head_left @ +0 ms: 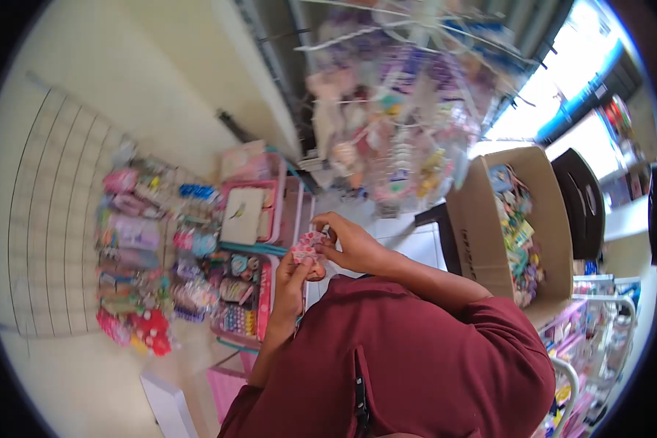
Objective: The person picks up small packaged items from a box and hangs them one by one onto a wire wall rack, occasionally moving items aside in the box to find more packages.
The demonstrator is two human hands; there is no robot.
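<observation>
Near the middle of the frame, just beyond the maroon shirt [416, 358], I see a small pink-and-red patterned item [308, 247] between both hands: the left hand's [287, 283] fingers pinch it from below, the right hand's [354, 245] from the right.

Maroon top [431, 358], short sleeves [500, 328]; narrow dark strap [360, 401] showing at front slit [367, 372]; left hand [293, 276], right hand [352, 244] bare.

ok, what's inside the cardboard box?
The cardboard box holds a jumbled heap of small items, with blue, green and yellow among them; too small to identify singly. The top layer covers whatever lies beneath, and the box's bottom can't be seen.
</observation>
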